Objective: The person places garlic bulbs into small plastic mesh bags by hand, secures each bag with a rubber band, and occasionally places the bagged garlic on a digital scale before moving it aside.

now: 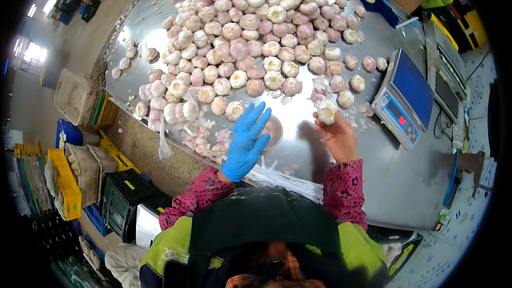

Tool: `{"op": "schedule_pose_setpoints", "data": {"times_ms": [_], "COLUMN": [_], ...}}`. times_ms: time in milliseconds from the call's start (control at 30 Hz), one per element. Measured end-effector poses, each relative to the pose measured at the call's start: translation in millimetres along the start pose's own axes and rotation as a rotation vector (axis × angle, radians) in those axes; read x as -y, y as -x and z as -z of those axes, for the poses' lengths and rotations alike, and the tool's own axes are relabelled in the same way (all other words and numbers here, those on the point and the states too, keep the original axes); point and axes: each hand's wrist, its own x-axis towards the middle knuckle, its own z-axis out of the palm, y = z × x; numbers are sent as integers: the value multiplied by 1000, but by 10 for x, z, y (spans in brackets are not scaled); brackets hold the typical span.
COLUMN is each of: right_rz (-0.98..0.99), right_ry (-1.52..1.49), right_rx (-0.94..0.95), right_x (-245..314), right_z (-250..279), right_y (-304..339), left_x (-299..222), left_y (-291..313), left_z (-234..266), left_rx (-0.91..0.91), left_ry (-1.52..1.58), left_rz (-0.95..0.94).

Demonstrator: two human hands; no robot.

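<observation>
My right hand point(341, 140), bare, pinches a whitish garlic bulb point(326, 111) between thumb and fingers, just above the metal table point(389, 192). In a blue glove, my left hand point(246, 141) has its fingers stretched out and holds nothing. Its fingertips are close to the near edge of a large heap of pink-and-white garlic bulbs point(254, 87). Partly hidden beside the glove is a round, shallow shape point(276, 132) on the table. Loose papery garlic skins point(196, 137) lie left of the glove, with more skins right of the heap near the held bulb.
A blue-topped digital scale point(408, 93) stands on the right, another device point(448, 82) behind it. White strips point(285, 180) lie at the table's front edge. Yellow point(65, 184) and black crates point(125, 197) stand at lower left. A dark blue cloth point(380, 8) lies far right.
</observation>
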Motion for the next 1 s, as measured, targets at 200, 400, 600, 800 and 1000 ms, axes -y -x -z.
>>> {"op": "schedule_pose_setpoints", "data": {"times_ms": [200, 400, 600, 800, 1000], "right_rz": [-163, -266, -294, -326, 307], "right_ry": [-63, 21, 63, 45, 657], "right_rx": [253, 356, 380, 404, 248], "right_x": [-221, -312, -353, -370, -342], "right_z": [-611, -936, -1068, -1130, -1171], "right_y": [44, 173, 332, 389, 346], "left_x": [-61, -373, -521, -339, 42], "left_y": [44, 28, 74, 164, 112], "left_z": [53, 214, 272, 248, 639], "left_rx": [-157, -381, -333, -374, -624], "left_ry": [145, 58, -12, 124, -614], "left_rz": [23, -34, 62, 87, 113]}}
